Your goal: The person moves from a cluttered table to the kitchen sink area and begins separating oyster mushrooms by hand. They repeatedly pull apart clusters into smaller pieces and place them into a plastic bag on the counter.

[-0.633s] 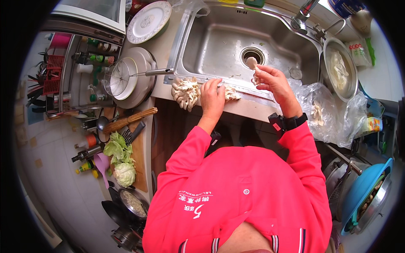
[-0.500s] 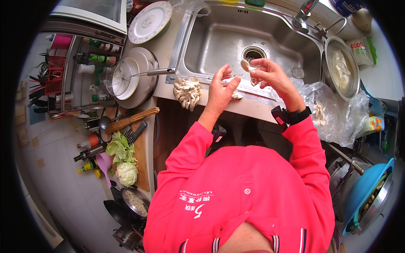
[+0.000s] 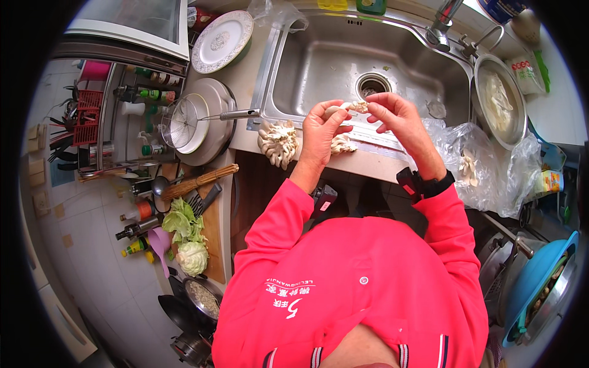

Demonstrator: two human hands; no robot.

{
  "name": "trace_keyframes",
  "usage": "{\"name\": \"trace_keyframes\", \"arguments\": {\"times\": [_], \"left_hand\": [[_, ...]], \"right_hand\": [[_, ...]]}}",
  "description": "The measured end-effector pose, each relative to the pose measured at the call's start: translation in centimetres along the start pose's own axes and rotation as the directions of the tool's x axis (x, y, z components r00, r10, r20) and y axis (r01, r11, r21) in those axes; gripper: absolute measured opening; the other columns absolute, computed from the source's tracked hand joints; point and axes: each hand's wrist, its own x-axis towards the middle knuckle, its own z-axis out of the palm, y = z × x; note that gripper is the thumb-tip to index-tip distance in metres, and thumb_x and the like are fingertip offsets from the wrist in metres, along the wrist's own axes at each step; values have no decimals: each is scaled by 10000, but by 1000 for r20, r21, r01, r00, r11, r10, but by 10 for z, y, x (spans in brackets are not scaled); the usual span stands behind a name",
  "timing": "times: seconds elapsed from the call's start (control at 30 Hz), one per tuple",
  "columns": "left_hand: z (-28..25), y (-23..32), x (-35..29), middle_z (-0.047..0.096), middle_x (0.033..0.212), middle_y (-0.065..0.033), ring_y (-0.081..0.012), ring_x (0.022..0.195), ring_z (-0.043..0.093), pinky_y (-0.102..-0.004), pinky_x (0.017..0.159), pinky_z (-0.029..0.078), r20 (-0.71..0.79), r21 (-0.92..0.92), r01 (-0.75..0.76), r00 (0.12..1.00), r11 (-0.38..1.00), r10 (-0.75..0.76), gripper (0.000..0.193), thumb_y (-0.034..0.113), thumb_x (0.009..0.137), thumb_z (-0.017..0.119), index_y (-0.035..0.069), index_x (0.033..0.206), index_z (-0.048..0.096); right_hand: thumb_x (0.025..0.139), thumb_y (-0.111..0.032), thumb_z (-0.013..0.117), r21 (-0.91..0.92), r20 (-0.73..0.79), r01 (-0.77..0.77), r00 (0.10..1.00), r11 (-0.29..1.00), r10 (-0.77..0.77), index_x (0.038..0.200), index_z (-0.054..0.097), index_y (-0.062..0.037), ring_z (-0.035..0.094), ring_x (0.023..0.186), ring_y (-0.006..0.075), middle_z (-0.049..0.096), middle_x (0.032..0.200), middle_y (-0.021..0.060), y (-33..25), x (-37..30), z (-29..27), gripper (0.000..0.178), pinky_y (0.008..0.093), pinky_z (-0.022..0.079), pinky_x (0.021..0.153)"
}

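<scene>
Over the near edge of the steel sink (image 3: 334, 46), my left hand (image 3: 319, 134) pinches a small pale mushroom (image 3: 345, 108) between thumb and fingers. My right hand (image 3: 402, 119) has its thumb and fingertips closed at the mushroom's rough, brownish end. Left of my left hand, a large mushroom cluster (image 3: 278, 144) sits on the counter edge. A smaller mushroom clump (image 3: 342, 145) lies beneath my hands, partly hidden by the left one. Beyond my right wrist, a clear plastic bag (image 3: 500, 178) is spread out with a few pale mushroom pieces (image 3: 468, 167) on it.
A metal bowl (image 3: 523, 116) holding something whitish stands right of the sink, near the faucet (image 3: 438, 30). To the left are a wire strainer (image 3: 230, 115), stacked plates (image 3: 230, 37) and a cabbage (image 3: 192, 257). A blue basin (image 3: 534, 282) is at the lower right.
The mushroom, pinched upright in my right hand before, now lies sideways between both hands. My left fingers have closed on it, and my right hand has turned toward its end.
</scene>
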Motion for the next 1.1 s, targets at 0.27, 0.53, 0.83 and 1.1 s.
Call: {"name": "trace_keyframes", "arguments": {"times": [0.27, 0.53, 0.83, 1.1], "left_hand": [[12, -4, -12, 607, 1044, -83, -187, 949, 633, -321, 765, 584, 52, 10, -80, 995, 997, 80, 309, 67, 873, 634, 26, 1160, 527], [13, -12, -4, 630, 820, -26, -70, 737, 589, -205, 606, 488, 38, 229, -69, 997, 971, 62, 262, 164, 872, 678, -4, 1045, 573], [14, -14, -4, 609, 722, -20, -75, 620, 573, -227, 555, 500, 5, 120, 6, 1000, 993, -7, 123, 137, 893, 632, 24, 916, 588], [14, -16, -5, 578, 701, -21, -115, 587, 552, -266, 546, 499, 51, -141, 125, 992, 982, -118, 74, 133, 891, 614, 66, 897, 584]], "right_hand": [[822, -73, 661, -283, -203, 218, 938, 934, -280, 999, 655, -18, 641, 781, 107, 681, 880, 53, 21, -1, 19, 186, 250, 520, 672], [791, -67, 629, -632, -102, 322, 867, 705, -487, 1020, 600, -79, 645, 717, 194, 640, 806, 73, 13, -4, 31, 231, 310, 521, 635], [795, -49, 626, -399, -89, 316, 921, 861, -379, 1048, 564, -62, 625, 698, 162, 608, 775, 61, 26, 1, 35, 260, 288, 506, 624], [832, -21, 597, 325, -16, 19, 1000, 945, -15, 1138, 489, 22, 606, 788, 131, 611, 868, 65, 40, 10, 22, 328, 266, 502, 748]]}}
